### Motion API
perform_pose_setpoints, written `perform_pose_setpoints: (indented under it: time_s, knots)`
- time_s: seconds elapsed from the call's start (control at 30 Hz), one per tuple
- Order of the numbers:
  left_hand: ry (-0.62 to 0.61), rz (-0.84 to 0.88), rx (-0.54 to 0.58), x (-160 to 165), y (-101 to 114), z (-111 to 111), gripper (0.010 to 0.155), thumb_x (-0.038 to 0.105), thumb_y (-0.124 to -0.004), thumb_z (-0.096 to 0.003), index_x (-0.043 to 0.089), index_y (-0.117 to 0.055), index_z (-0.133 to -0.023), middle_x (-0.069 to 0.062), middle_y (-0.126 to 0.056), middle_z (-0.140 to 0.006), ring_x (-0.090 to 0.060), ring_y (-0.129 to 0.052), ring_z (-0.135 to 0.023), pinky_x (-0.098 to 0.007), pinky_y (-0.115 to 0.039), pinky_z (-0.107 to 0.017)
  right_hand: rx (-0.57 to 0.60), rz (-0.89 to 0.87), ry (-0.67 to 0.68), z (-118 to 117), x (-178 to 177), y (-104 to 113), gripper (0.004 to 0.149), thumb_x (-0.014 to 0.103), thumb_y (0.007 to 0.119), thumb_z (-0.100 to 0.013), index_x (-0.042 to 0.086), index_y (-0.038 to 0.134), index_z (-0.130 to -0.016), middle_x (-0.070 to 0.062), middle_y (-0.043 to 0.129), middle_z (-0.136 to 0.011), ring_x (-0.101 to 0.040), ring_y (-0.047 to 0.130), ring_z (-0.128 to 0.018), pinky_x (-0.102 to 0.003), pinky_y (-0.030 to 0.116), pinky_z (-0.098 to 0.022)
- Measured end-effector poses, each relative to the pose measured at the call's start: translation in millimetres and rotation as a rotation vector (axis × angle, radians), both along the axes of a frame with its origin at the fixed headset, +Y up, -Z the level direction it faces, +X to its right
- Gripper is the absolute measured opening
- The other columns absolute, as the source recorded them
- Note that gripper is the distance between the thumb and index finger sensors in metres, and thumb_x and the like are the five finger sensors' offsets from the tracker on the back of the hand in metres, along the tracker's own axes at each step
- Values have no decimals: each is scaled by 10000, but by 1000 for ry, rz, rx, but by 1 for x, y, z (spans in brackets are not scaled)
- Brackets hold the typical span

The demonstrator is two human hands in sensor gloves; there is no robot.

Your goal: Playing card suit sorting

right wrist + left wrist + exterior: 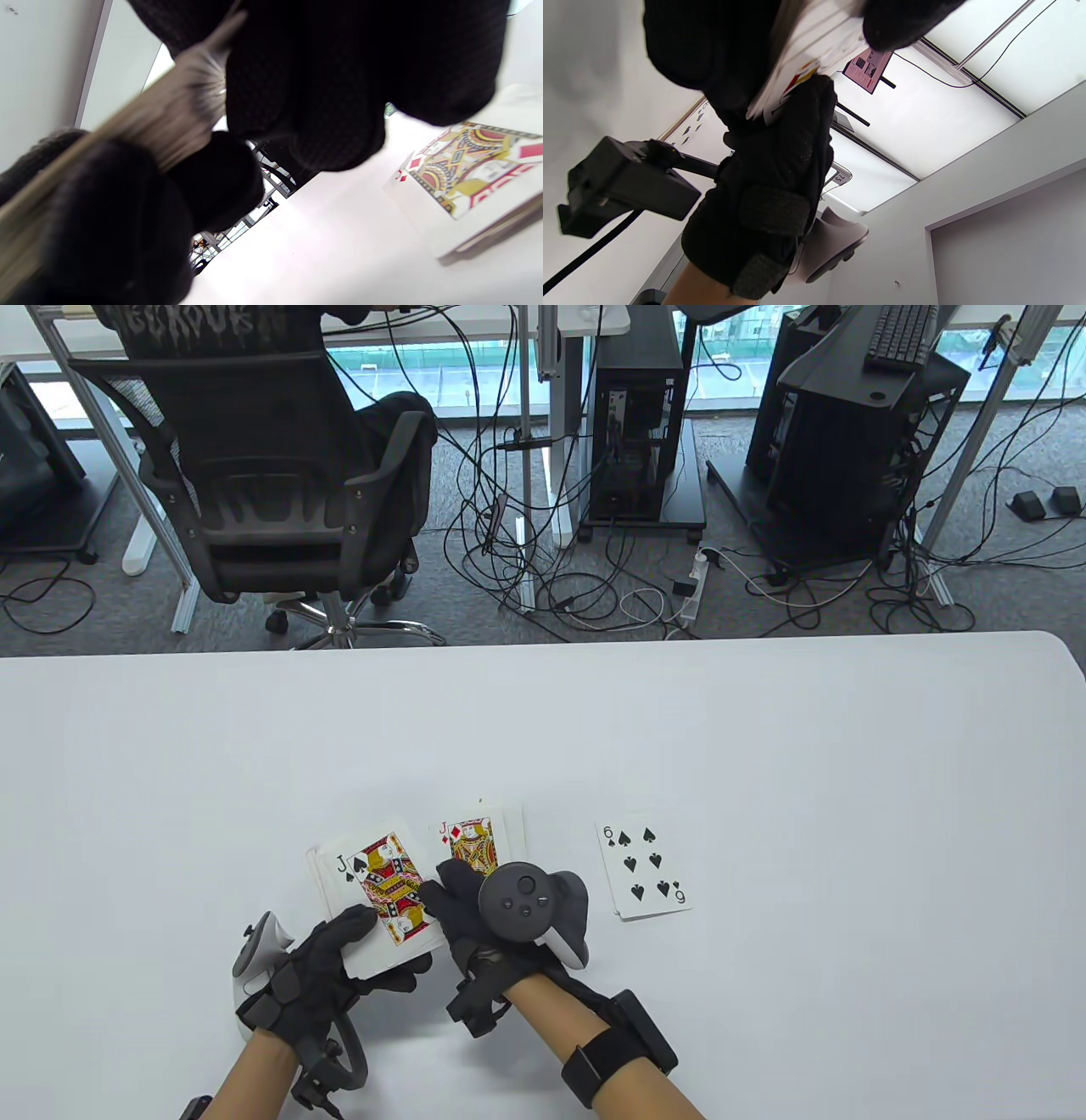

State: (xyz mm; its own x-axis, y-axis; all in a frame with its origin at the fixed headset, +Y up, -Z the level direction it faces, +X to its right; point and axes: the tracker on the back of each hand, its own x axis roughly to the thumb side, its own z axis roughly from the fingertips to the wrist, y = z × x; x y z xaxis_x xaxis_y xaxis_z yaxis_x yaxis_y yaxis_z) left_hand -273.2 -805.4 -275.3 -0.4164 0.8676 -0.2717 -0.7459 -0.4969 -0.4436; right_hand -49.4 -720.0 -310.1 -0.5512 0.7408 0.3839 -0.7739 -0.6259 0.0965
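Note:
My left hand (373,950) holds a face-up deck (373,899) just above the table, thumb on top, with the jack of spades (386,886) showing. My right hand (445,899) reaches across and pinches the jack's right edge. In the right wrist view its fingers (305,93) lie over the blurred edge of the deck (169,114) and the thumb sits below. A pile topped by the jack of diamonds (473,844) (466,165) lies just beyond the right hand. Further right lies a pile with the six of spades (645,869) on top. From the left wrist, the deck (806,55) shows from underneath.
The white table (764,746) stretches wide on all sides of the cards; its far edge is well behind them. Beyond it are an office chair (271,492) with a seated person, floor cables and computer towers.

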Motion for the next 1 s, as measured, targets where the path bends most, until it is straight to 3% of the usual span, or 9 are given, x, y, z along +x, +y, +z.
perform_pose_setpoints:
  time_s: [0.23,0.5,0.73,1.0]
  knots:
    - [8,10,-2,-1,0,0,612,495,-633,-679,161,-360,-1113,-217,-582,-1041,-365,-904,-785,-428,-823,-548,-44,-19,-109,-11,27,-5,421,214,668,-539,-138,733,-762,-100,951,-433,-316,990,-369,-470,869,-277]
    - [9,31,-3,0,1,0,614,499,-631,-679,160,-357,-1112,-217,-582,-1040,-360,-907,-784,-426,-825,-546,-107,-87,-318,-36,97,-14,405,208,676,-539,-127,739,-759,-87,941,-413,-302,985,-351,-466,862,-271]
    - [11,27,-5,0,1,0,615,501,-630,-680,159,-356,-1112,-216,-581,-1040,-359,-907,-784,-425,-825,-546,-133,306,-545,-47,154,-22,410,207,688,-533,-135,752,-750,-86,946,-388,-296,990,-315,-457,866,-243]
    - [14,22,-13,0,1,0,617,501,-629,-681,157,-353,-1112,-215,-581,-1040,-360,-906,-785,-425,-825,-547,-178,670,-621,-45,161,-33,441,225,699,-535,-153,758,-755,-84,946,-358,-293,985,-282,-455,859,-220]
